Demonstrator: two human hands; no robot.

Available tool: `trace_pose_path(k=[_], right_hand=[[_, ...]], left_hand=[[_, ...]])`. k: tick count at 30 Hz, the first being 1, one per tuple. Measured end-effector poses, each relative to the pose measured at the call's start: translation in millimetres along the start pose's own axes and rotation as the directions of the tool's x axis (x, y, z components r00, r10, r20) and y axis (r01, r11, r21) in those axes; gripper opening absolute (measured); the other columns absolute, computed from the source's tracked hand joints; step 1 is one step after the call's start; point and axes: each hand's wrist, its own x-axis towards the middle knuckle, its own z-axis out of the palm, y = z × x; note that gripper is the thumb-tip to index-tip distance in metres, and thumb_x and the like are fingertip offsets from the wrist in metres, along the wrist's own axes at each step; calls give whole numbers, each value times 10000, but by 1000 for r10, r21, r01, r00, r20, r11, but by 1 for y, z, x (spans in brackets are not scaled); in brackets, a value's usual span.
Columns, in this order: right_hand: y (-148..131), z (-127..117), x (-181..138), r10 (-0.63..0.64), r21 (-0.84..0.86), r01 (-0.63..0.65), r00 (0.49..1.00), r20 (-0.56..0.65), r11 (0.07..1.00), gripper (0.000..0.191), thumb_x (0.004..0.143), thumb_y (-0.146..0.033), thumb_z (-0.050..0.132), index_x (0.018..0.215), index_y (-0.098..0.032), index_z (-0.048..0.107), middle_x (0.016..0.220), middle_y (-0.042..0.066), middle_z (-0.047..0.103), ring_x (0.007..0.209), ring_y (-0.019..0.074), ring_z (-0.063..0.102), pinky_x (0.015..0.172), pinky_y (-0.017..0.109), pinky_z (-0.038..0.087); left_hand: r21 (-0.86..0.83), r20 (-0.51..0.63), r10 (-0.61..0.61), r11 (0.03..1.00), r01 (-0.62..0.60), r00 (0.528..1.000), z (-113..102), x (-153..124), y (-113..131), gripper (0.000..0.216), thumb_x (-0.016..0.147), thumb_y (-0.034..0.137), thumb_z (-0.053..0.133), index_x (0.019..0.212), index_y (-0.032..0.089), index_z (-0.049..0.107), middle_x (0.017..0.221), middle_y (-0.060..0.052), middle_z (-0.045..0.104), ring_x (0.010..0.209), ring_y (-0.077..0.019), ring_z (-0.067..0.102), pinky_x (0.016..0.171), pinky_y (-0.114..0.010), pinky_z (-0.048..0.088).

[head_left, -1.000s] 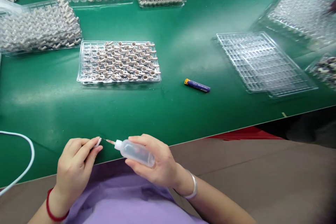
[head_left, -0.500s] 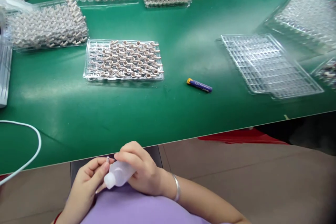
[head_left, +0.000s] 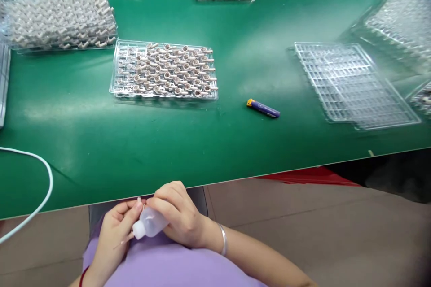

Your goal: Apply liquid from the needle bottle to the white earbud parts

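A lighter [head_left: 263,108] lies on the tabletop [head_left: 175,143] between a parts tray [head_left: 116,68], left, and overlapping trays [head_left: 346,83], right; a squeeze bottle [head_left: 153,223] is before it.

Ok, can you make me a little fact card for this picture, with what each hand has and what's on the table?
Left hand: pinching a small pale piece
Right hand: holding a see-through squeeze bottle, thin tip pointing down and left in the picture
Table: green
Middle tray: see-through, with rows of pale parts
Right of that tray: a purple tube with a yellow end
Farther right: see-through plastic trays, overlapping
Left edge: a curved white cable
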Motion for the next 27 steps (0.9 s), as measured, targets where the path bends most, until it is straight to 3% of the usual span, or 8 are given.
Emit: trace_pose_path(k=[15,20,24,27], right_hand=[[0,-1,2,2,-19,-2,1000,5,1000,181,907,-106,480,1054,-135,581,817,75,636,715,187,565,659,335,435],[-1,2,1,20,-27,-20,1000,-3,999,178,918,-125,466,1060,-142,572,822,77,644,707,188,564,653,338,437],[-3,1,2,63,-6,-63,998,-26,998,204,907,-112,487,1087,-167,564,838,71,643,723,188,580,665,333,465],[2,-13,7,147,181,-153,988,45,972,235,883,-167,571,1114,-197,542,878,59,645,762,178,605,661,299,511]], left_hand=[[53,-56,65,997,-62,996,3,-2,5,425,475,494,900,702,158,773,645,-57,692,626,-151,593,530,-205,463],[76,-42,105,992,-101,994,2,0,4,387,506,462,900,729,169,784,719,-69,719,701,-172,620,618,-223,496],[119,16,116,986,-117,993,-1,1,5,400,567,514,858,776,179,789,743,-73,724,662,-158,605,604,-223,492],[334,149,151,923,-193,977,-5,-5,15,390,660,547,785,815,190,790,707,-71,716,597,-155,594,526,-221,469]])
